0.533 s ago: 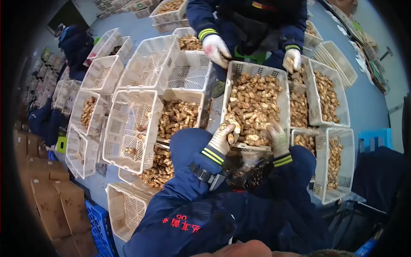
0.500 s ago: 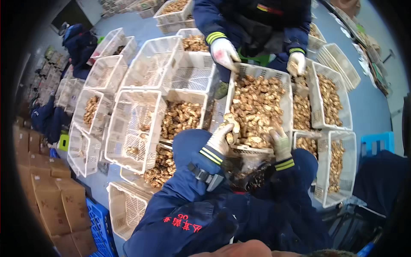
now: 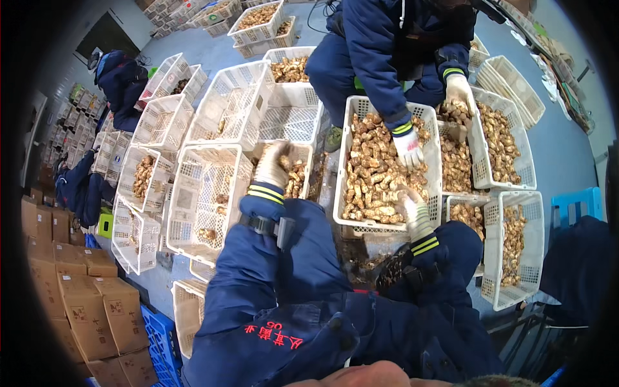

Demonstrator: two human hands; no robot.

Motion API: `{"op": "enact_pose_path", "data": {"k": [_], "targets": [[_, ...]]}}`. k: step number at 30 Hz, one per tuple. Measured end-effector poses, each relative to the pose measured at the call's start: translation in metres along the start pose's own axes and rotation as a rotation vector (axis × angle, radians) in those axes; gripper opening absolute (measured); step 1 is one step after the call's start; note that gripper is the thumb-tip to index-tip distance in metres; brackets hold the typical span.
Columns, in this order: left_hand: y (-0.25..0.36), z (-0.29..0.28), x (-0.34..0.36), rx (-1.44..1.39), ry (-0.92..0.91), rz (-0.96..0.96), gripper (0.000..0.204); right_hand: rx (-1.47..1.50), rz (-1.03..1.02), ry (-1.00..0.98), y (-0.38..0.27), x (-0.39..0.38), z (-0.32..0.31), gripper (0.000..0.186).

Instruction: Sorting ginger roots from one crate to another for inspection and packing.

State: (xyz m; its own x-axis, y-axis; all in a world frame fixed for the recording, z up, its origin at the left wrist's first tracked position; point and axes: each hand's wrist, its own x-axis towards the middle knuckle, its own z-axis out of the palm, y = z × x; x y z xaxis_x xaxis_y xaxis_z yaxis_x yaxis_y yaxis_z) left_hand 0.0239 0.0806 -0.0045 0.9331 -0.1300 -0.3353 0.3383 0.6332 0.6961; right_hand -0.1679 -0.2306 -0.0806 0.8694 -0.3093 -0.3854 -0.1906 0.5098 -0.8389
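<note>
My left hand (image 3: 274, 164), in a pale glove, is over the left-middle crate of knobbly brown mushrooms (image 3: 295, 174); its fingers are blurred and what they hold is hidden. My right hand (image 3: 411, 205) reaches into the lower right of the central white crate (image 3: 342, 158), its fingers curled among the cream-brown mushrooms (image 3: 371, 180), holding something I cannot make out. A co-worker's gloved hand (image 3: 409, 151) reaches into that same crate from above; their other hand (image 3: 458, 90) is at the crate of mushrooms to the right.
Many white crates (image 3: 206, 161) surround me, some holding mushrooms. A co-worker (image 3: 361, 51) faces me; two more people (image 3: 119, 80) work at the left. Cardboard boxes (image 3: 97, 309) and a blue pallet (image 3: 161, 342) stand lower left, a blue stool (image 3: 574, 203) at right.
My left hand left the central crate and moved up and left to the neighbouring crate. The co-worker leaned forward, one hand now deep in the central crate. My right hand stayed near its place.
</note>
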Motion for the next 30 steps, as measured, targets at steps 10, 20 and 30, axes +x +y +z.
{"op": "enact_pose_path", "data": {"k": [10, 20, 30], "targets": [[-0.152, 0.048, -0.102, 0.393, -0.328, -0.125, 0.060, -0.155, -0.004, -0.089, -0.003, -0.017, 0.015, 0.045], [-0.159, 0.032, -0.090, 0.276, -0.258, -0.332, 0.029, -0.628, -0.476, -0.289, -0.010, -0.016, 0.021, 0.057], [-0.161, 0.034, -0.085, 0.205, -0.246, -0.361, 0.048, -1.154, -0.313, -0.227, 0.012, -0.008, 0.012, 0.041]]}}
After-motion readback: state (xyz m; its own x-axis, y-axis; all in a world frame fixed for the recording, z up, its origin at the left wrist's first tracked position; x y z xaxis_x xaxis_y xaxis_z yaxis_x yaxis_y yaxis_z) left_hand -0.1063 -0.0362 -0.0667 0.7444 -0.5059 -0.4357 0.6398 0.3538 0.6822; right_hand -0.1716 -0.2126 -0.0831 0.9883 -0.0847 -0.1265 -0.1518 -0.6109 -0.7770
